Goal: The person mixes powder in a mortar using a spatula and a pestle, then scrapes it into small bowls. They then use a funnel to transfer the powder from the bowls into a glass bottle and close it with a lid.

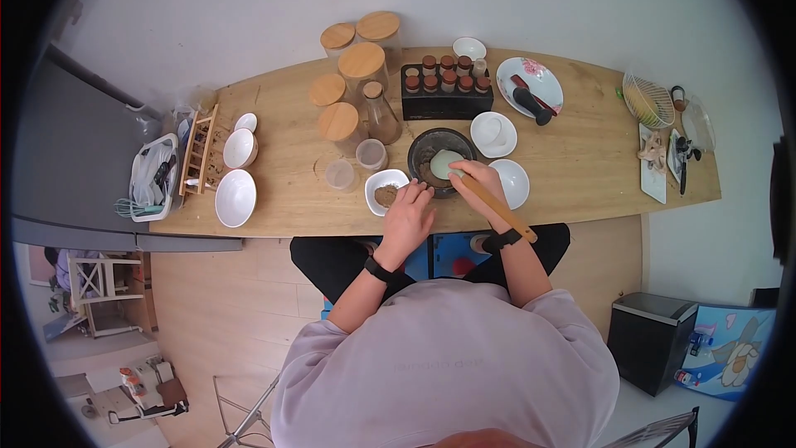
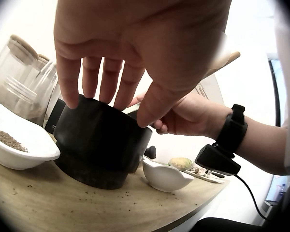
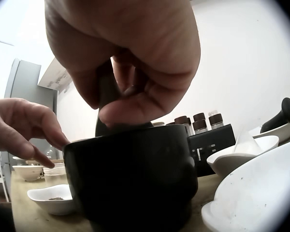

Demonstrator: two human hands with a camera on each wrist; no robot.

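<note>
A dark stone mortar (image 1: 414,152) stands near the table's front edge, with brown ground matter inside. My right hand (image 1: 481,197) pinches a spatula (image 1: 506,211) low on its wooden handle, the pale green head down inside the mortar. The handle slants back over the wrist. In the left wrist view, the straight fingers of my left hand (image 2: 135,53) reach down to the mortar's rim, thumb at the near side. Left of the mortar sits a white bowl (image 1: 372,202) with brown powder (image 1: 386,195). The mortar wall hides the spatula's head in the right wrist view.
White bowls (image 1: 514,184) stand right of the mortar. Behind it is a black spice rack (image 1: 444,106) with red-capped jars. A floral plate (image 1: 516,75) holds a black pestle-like tool (image 1: 531,105). Lidded jars (image 1: 340,122) and a glass bottle (image 1: 382,120) stand back left.
</note>
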